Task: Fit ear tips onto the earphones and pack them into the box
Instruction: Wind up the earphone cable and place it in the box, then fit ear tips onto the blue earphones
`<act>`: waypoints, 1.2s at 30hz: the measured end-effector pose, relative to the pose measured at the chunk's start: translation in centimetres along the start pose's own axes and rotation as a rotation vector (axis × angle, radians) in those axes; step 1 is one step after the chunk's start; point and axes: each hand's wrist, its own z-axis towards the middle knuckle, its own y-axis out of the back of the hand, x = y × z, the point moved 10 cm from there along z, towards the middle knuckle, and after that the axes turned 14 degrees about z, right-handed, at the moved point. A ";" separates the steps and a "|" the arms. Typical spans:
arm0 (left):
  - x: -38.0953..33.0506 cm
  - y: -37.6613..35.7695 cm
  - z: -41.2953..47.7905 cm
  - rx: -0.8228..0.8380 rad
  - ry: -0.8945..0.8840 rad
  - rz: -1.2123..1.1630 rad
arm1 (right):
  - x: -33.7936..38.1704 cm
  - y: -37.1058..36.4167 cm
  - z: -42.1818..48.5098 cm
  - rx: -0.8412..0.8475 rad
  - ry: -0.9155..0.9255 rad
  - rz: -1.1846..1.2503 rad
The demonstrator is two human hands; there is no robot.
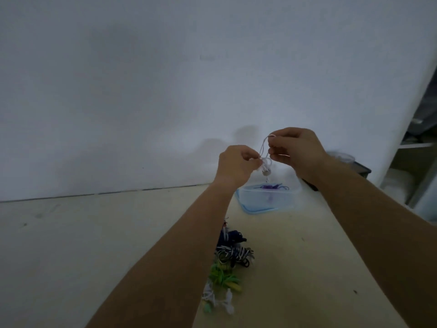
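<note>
White earphones are hanging between the two hands, held up over the far part of the counter. The left hand is pinching the gathered cord just above a dangling bud, its fingers curled round it. The right hand, a little higher and to the right, is pinching the upper loop of the same cord. So the cord is running steeply up from the left fingers to the right, and the bud is pointing down. The box is sitting directly under that bud, open-topped, with a purple set lying inside. The left hand is the lower one and the nearer to the box, so a straight lowering looks like what the coming move is calling for. Whether tips are fitted is too small to tell. Nearer the person, a pile of other sets is lying on the counter.
</note>
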 end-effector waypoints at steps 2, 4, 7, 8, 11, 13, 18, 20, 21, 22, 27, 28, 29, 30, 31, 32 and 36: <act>0.9 -1.7 1.0 0.014 0.040 0.057 | -1.7 1.7 1.1 -0.042 -0.043 -0.016; 1.9 -3.3 1.6 0.059 0.083 0.133 | -3.3 3.0 1.8 -0.058 -0.072 -0.088; 2.9 -4.9 1.6 0.124 0.092 0.190 | -4.6 4.4 2.1 -0.085 -0.062 -0.242; 2.9 -4.9 1.7 0.114 0.072 0.193 | -4.6 4.7 2.1 -0.099 -0.046 -0.273; 3.0 -3.5 1.4 0.047 0.030 0.144 | -4.3 4.9 1.7 -0.107 0.011 -0.344; 3.5 -2.4 0.8 0.023 0.024 0.103 | -4.2 4.0 1.1 -0.074 0.025 -0.359; 5.2 2.1 -2.0 -0.089 0.028 0.108 | -5.8 -0.6 -1.5 0.089 -0.029 -0.360; 6.6 4.2 -3.5 -0.131 0.069 0.110 | -6.9 -3.2 -2.9 0.199 -0.046 -0.396; 7.3 4.9 -4.2 -0.134 0.089 0.110 | -7.5 -4.4 -3.5 0.255 -0.046 -0.427; 8.0 5.5 -5.0 -0.127 0.104 0.121 | -8.1 -5.6 -4.1 0.296 -0.047 -0.449; 10.3 6.0 -8.5 -0.002 0.135 0.188 | -10.0 -8.5 -6.5 0.364 0.012 -0.649; 10.6 6.0 -9.3 0.018 0.149 0.197 | -10.2 -8.8 -7.0 0.376 0.017 -0.703; 10.9 6.1 -9.8 0.030 0.156 0.204 | -10.4 -8.8 -7.5 0.385 0.016 -0.753; 11.0 6.2 -10.4 0.035 0.159 0.206 | -10.5 -8.8 -7.9 0.389 0.005 -0.789; 11.1 6.4 -10.9 0.024 0.156 0.203 | -10.6 -8.7 -8.4 0.391 -0.012 -0.818; 11.3 6.9 -11.4 -0.003 0.157 0.198 | -10.6 -8.5 -8.8 0.393 -0.028 -0.841; 11.5 9.4 -13.0 -0.141 0.189 0.177 | -11.4 -8.0 -10.4 0.402 -0.073 -0.906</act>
